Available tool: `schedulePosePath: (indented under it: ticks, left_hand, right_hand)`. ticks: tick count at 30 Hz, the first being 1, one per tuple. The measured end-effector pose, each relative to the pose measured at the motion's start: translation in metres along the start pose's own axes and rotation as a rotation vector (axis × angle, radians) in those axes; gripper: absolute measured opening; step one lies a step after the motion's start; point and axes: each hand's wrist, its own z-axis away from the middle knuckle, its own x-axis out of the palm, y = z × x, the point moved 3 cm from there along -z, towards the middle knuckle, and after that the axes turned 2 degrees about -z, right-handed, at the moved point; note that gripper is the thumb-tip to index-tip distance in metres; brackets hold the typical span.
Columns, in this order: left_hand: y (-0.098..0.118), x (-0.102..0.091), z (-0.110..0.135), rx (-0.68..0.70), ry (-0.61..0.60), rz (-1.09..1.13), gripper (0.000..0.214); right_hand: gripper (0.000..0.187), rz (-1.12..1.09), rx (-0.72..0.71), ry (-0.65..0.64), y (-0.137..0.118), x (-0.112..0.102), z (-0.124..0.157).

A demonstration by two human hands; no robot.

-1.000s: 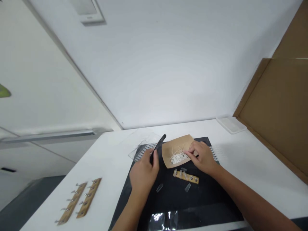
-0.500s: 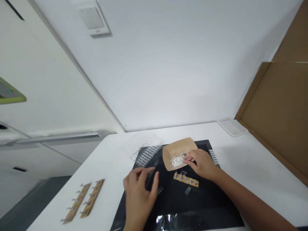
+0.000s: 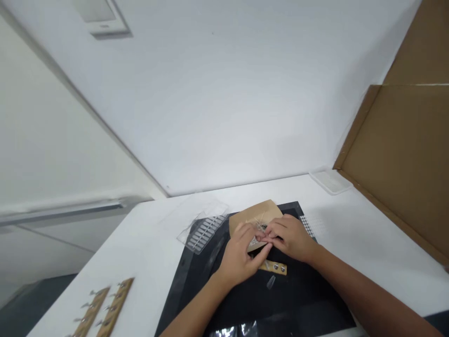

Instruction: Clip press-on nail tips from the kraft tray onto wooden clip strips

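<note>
Left hand (image 3: 242, 257) and right hand (image 3: 293, 236) meet at the fingertips over an open tan paper tray (image 3: 269, 207).
Their fingers hide whether anything is pinched; a lowered left hand could jostle the slim wooden, metal-studded strip (image 3: 277, 268). The tray sits near the far edge of a glossy black mat (image 3: 301, 295), on a white table (image 3: 150, 262) against a white wall (image 3: 245, 93).

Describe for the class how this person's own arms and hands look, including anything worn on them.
The left hand and right hand are ungloved, with no ring that shows, though some fingers are partly hidden. The left forearm and right forearm are bare to the picture's edge: no sleeve, watch or bracelet shows. Fingernail details are too small to tell.
</note>
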Motion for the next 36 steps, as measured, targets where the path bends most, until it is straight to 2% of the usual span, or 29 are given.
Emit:
schedulePosePath:
  ticks: [7, 14, 18, 23, 36]
  left_hand:
    - [-0.004, 0.004, 0.015, -0.075, 0.062, 0.019, 0.014]
    - [-0.005, 0.003, 0.015, -0.113, 0.137, 0.093, 0.011]
    - [-0.003, 0.003, 0.015, -0.109, 0.139, 0.114, 0.011]
    - [-0.003, 0.003, 0.016, -0.036, 0.182, 0.097, 0.017]
    - [-0.004, -0.001, 0.013, 0.073, 0.191, 0.129, 0.018]
  right_hand:
    - [0.028, 0.149, -0.102, -0.002, -0.017, 0.002, 0.000]
    - [0.027, 0.169, -0.116, -0.053, -0.016, 0.003, 0.002]
    - [0.021, 0.134, -0.157, -0.021, -0.013, 0.002, 0.003]
    - [0.008, 0.009, -0.206, 0.000, -0.006, 0.002, 0.004]
    - [0.015, 0.002, -0.177, -0.065, -0.010, -0.018, 0.001]
